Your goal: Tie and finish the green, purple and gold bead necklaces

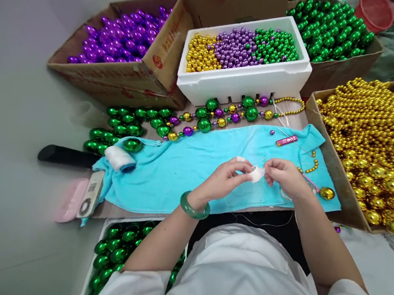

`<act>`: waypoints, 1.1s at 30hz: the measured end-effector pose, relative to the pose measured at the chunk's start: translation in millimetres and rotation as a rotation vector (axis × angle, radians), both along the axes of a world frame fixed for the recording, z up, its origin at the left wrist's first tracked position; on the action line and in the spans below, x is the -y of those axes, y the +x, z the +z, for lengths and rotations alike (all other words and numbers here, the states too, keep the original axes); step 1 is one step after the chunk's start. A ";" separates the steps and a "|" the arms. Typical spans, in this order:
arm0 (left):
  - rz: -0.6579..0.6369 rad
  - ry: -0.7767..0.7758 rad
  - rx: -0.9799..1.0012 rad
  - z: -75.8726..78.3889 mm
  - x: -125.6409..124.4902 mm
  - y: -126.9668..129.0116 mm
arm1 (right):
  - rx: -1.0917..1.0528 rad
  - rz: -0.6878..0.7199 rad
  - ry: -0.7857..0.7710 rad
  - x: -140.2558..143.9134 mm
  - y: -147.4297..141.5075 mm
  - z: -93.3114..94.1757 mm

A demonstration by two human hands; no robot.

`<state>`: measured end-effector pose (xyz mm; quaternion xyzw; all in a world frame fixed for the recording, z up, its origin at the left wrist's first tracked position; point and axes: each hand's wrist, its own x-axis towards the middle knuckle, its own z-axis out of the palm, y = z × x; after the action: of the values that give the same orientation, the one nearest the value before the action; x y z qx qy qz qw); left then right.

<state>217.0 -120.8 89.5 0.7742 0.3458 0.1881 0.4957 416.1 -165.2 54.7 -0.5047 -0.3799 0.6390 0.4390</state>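
Note:
Over the turquoise towel [176, 173], my left hand [227, 179] pinches a small white cloth-like or tape-like piece [256, 174]. A white wrap also covers one of its fingers, and a green bangle [194, 206] circles the wrist. Close on the right, my right hand [284, 174] is closed in a pinch at the white piece's edge; what its fingertips hold is too small to make out. A thin clear thread [262, 223] hangs in a loop below the hands. Near my right hand lie a large gold bead [327, 193] and a short gold bead strand [313, 163].
Behind the towel stretches a strung bead garland [204, 125]. A white foam box [242, 79] of small beads stands behind it. Cardboard boxes hold purple beads [124, 36], green beads [336, 30] and gold strands [372, 119]. A thread spool [120, 159] sits at the left.

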 end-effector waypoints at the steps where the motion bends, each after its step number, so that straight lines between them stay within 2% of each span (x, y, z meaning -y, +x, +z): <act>1: 0.007 -0.035 0.008 -1.1 -1.2 0.2 | -0.027 0.002 -0.008 -0.8 0.5 -1.2; 6: 0.076 -0.113 -0.021 -2.2 -5.9 2.4 | -0.064 -0.005 0.029 -4.2 0.4 -2.4; 9: 0.098 -0.070 -0.077 -0.3 -7.3 5.3 | 0.035 -0.003 0.081 -6.4 -3.0 -2.8; 15: 0.088 0.024 -0.099 -2.0 -6.1 8.8 | 0.167 -0.108 0.127 -9.6 -11.7 -9.0; 21: 0.240 0.062 -0.141 -11.5 -4.4 8.8 | 0.349 -0.226 0.241 -5.8 -23.6 -13.3; 23: 0.264 0.060 -0.130 -12.9 -4.6 8.1 | 0.326 -0.212 0.232 -5.4 -25.7 -14.7; 28: 0.197 -0.007 -0.101 -10.7 -5.5 3.9 | 0.190 -0.145 0.137 -7.5 -22.0 -19.7; 30: 0.202 -0.030 -0.098 -10.3 -5.9 2.1 | 0.286 -0.153 0.201 -7.2 -20.7 -21.0; 33: 0.234 -0.026 -0.109 -11.5 -6.4 0.7 | 0.552 -0.182 0.433 -4.5 -22.4 -22.4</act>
<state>217.7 -114.4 78.0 0.7310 0.4627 0.1977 0.4608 393.6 -160.7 32.4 -0.5853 -0.5642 0.3415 0.4716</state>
